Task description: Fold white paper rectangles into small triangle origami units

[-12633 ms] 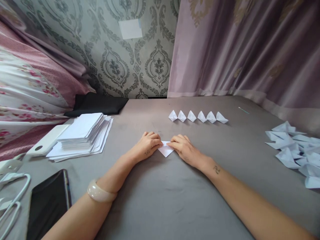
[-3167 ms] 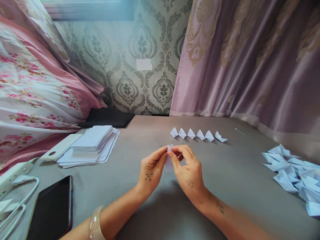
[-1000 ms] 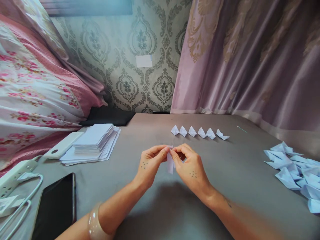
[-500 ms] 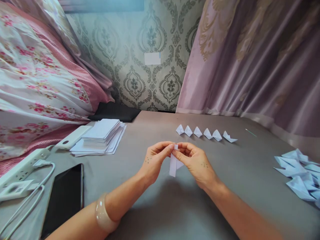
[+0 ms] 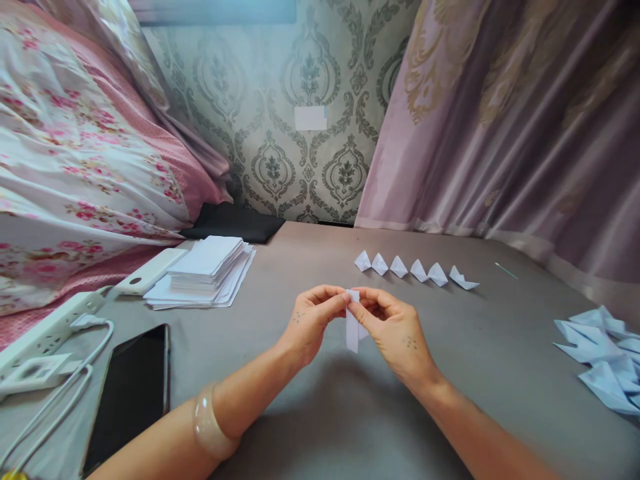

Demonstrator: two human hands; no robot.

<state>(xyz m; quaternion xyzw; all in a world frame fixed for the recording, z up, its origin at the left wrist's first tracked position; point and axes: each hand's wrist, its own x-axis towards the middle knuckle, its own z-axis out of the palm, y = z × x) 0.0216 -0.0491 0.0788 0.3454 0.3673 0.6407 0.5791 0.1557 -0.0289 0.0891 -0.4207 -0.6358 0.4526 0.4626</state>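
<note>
A small folded white paper (image 5: pixel 353 331) hangs upright between my two hands, above the grey table (image 5: pixel 330 413). My left hand (image 5: pixel 313 320) pinches its upper left edge between thumb and fingers. From the other side my right hand (image 5: pixel 393 323) grips it near the top, the thumb lying across its front. A narrow strip points down, and a bit of another flap shows behind it on the right. My fingers hide part of the paper's back. Beyond the hands stands a row of several folded paper boats (image 5: pixel 399 267).
At the left lie a stack of white paper (image 5: pixel 205 267), a black phone (image 5: pixel 131 397), a power strip (image 5: pixel 55 327) with cables and a white box-like device (image 5: pixel 150 272). More folded paper pieces (image 5: pixel 605 360) are heaped at the right edge. A thin stick (image 5: pixel 506 270) lies far right.
The strip has turned a little, so less of the flap behind it shows. Both hands keep their pinch on the paper. The whole view has shifted slightly.
</note>
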